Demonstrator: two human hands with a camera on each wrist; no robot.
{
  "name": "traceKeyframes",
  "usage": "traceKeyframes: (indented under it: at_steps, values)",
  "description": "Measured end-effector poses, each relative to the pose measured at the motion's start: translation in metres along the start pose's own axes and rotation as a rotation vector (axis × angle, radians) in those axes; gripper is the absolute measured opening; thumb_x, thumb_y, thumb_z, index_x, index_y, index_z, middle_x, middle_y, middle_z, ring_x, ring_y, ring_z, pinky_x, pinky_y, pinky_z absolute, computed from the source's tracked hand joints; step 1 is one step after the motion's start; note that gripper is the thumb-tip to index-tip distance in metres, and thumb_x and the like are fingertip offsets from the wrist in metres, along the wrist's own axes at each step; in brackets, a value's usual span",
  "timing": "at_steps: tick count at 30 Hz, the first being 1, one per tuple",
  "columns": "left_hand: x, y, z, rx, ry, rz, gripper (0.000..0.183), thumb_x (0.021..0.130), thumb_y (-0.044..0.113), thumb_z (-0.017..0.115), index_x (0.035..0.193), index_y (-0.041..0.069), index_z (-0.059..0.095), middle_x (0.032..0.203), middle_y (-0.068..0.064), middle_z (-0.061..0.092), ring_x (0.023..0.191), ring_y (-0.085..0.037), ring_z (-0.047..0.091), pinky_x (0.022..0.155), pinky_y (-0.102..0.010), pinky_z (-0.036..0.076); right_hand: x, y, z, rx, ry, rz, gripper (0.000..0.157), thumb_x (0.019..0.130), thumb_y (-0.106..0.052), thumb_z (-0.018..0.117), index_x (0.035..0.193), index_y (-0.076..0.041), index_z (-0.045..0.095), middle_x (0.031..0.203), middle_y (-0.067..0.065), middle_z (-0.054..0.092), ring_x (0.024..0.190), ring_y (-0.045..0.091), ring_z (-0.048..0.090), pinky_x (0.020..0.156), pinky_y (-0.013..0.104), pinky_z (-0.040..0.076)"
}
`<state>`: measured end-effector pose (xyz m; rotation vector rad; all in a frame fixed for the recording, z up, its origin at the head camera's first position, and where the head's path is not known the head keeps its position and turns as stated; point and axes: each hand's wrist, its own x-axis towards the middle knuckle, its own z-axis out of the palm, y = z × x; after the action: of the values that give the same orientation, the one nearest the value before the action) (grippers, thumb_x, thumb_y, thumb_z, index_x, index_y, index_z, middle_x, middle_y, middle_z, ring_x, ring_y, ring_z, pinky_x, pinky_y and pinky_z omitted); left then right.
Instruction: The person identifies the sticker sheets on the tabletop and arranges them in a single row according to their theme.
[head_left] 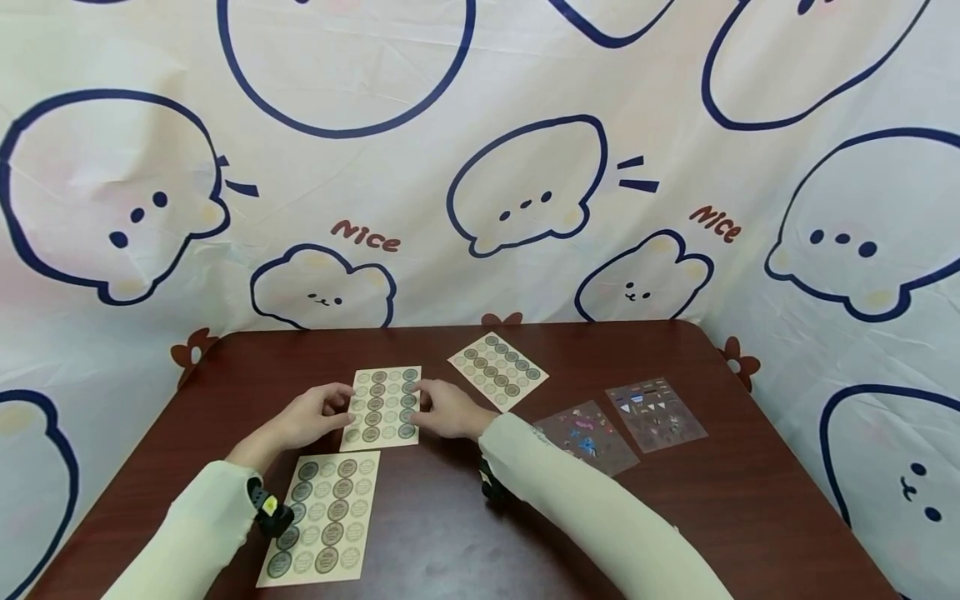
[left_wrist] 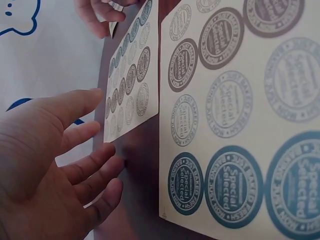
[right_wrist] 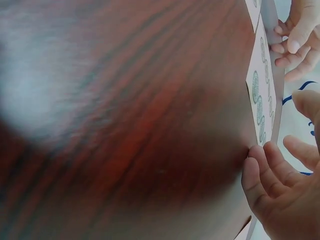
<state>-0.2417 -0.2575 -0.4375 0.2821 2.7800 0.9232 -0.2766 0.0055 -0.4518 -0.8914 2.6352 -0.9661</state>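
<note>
A cream sheet of round "Special Selected" stickers (head_left: 381,406) lies flat on the table between the two hands. At its left edge is my left hand (head_left: 311,414), fingers relaxed and fingertips at the paper's border. My right hand (head_left: 450,410) touches the right edge with its fingertips; in the right wrist view its thumb stands clear of the paper. Neither hand pinches the sheet. Below the left hand lies a second, nearer sticker sheet (head_left: 322,517), large in the left wrist view, partly covered by the left wrist's camera strap in the head view.
A third sticker sheet (head_left: 498,371) lies angled behind the right hand. Two clear sheets with small colourful stickers, one partly under the right sleeve's line of sight (head_left: 588,437) and one farther right (head_left: 656,414), rest on the dark brown table (head_left: 450,533). A printed cloth (head_left: 420,183) hangs behind.
</note>
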Motion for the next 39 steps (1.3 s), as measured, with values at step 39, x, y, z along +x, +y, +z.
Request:
traceKeyframes:
  at_steps: [39]
  values:
    - [0.009, -0.009, 0.008, -0.008, -0.034, -0.008, 0.082, 0.092, 0.032, 0.073, 0.153, -0.003, 0.031, 0.138, -0.030, 0.042, 0.116, -0.046, 0.051, 0.094, -0.054, 0.048, 0.007, 0.016, 0.003, 0.192, -0.028, 0.104, 0.074, 0.081, -0.019, 0.083, 0.147, -0.007, 0.050, 0.123, 0.013, 0.059, 0.073, 0.008, 0.048, 0.067, 0.020, 0.041]
